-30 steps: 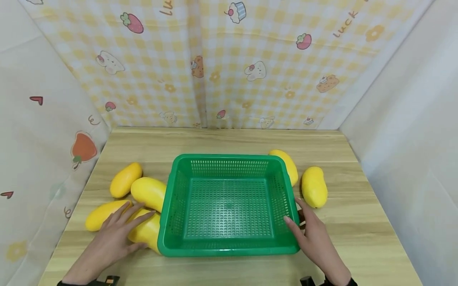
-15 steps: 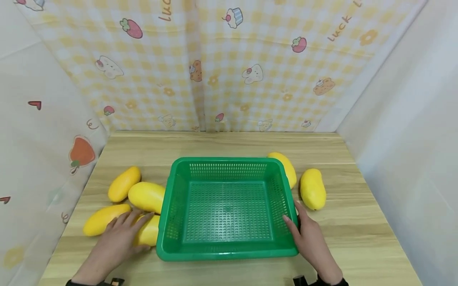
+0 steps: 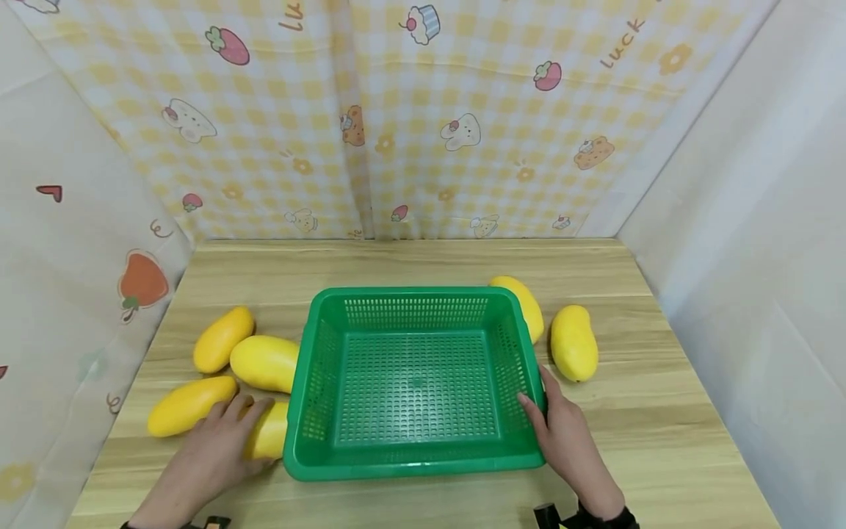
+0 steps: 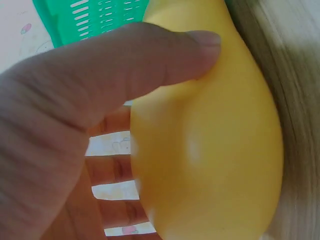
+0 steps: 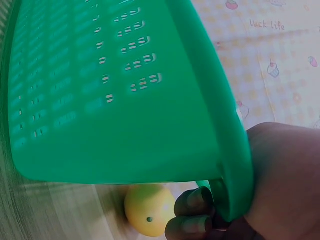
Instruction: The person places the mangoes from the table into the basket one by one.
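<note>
A green plastic basket [image 3: 416, 468] with perforated walls stands in the middle of the table, nothing inside it. My right hand [image 3: 570, 438] grips its right rim, thumb over the edge and fingers curled beneath the lip [image 5: 235, 192] in the right wrist view. Left of the basket, my left hand [image 3: 214, 459] holds a yellow mango [image 3: 269, 433], partly hidden by the hand. The left wrist view shows the thumb [image 4: 170, 57] across the mango's near side and the fingers round its other side.
Three more mangoes lie at the left: one upper left [image 3: 223, 340], one against the basket [image 3: 264, 363], one by my left hand [image 3: 190, 406]. On the right are a mango [image 3: 527, 308] partly behind the basket and another mango [image 3: 573, 343]. A patterned curtain [image 3: 423, 147] stands behind the table.
My left hand's spread fingers have drawn in and curled round the mango beside the basket. The right hand keeps its grip on the rim. The head view has shifted slightly.
</note>
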The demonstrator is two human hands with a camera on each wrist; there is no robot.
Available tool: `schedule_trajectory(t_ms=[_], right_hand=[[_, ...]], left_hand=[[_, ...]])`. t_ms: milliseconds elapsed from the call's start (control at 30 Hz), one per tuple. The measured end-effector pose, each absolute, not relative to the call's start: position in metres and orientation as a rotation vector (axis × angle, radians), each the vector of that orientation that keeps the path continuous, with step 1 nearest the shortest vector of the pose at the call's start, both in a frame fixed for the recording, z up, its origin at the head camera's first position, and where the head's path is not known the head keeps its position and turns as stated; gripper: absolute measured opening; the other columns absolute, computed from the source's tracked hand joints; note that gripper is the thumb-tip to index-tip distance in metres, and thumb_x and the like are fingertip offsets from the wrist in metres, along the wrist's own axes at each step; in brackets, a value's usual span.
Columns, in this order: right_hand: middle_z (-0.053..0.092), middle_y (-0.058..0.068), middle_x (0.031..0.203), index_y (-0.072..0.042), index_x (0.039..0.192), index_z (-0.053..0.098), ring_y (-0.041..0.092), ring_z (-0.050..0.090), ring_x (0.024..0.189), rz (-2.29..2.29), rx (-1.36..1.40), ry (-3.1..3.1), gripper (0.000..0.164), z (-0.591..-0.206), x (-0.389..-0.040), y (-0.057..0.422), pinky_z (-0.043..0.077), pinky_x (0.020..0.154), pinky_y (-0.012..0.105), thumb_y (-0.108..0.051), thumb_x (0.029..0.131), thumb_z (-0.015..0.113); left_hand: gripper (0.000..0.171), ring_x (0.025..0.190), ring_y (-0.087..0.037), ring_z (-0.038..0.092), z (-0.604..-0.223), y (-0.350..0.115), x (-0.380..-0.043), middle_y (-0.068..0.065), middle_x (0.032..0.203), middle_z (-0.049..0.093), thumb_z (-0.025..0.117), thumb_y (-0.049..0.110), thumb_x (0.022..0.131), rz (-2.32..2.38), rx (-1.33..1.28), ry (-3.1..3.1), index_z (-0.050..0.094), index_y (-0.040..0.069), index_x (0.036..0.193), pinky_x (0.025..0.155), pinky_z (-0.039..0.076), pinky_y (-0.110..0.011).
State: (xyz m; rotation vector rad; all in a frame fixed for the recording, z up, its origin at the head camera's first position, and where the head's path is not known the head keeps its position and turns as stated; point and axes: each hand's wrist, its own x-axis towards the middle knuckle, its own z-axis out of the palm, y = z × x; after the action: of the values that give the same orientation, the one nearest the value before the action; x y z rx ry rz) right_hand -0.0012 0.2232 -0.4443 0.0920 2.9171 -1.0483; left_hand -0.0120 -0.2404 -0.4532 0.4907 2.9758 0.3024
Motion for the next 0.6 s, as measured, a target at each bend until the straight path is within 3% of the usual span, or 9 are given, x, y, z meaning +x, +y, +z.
schedule_trajectory(t_ms=[433, 600], right_hand=[[0.063, 0.024, 0.107, 0.005, 0.144, 0.028, 0.028, 0.065, 0.088, -1.008, 0.076, 2.942, 0.060, -0.442, 0.000, 0.225, 0.054, 0.069, 0.043, -0.027, 0.100, 0.052], [0.064, 0.023, 0.106, 0.004, 0.145, 0.027, 0.027, 0.065, 0.086, -1.027, 0.078, 2.921, 0.061, -0.443, 0.000, 0.223, 0.055, 0.067, 0.042, -0.028, 0.100, 0.052]], left_hand=[[0.081, 0.099, -0.045, 0.050, -0.425, -0.263, -0.009, -0.021, 0.111, 0.054, 0.088, 0.037, 0.059, 0.275, 0.396, 3.007, 0.056, 0.004, 0.125, 0.071, 0.046, -0.058], [0.082, 0.098, -0.046, 0.049, -0.411, -0.272, -0.010, -0.024, 0.112, 0.052, 0.087, 0.037, 0.059, 0.273, 0.332, 3.042, 0.052, 0.004, 0.126, 0.059, 0.047, -0.058]])
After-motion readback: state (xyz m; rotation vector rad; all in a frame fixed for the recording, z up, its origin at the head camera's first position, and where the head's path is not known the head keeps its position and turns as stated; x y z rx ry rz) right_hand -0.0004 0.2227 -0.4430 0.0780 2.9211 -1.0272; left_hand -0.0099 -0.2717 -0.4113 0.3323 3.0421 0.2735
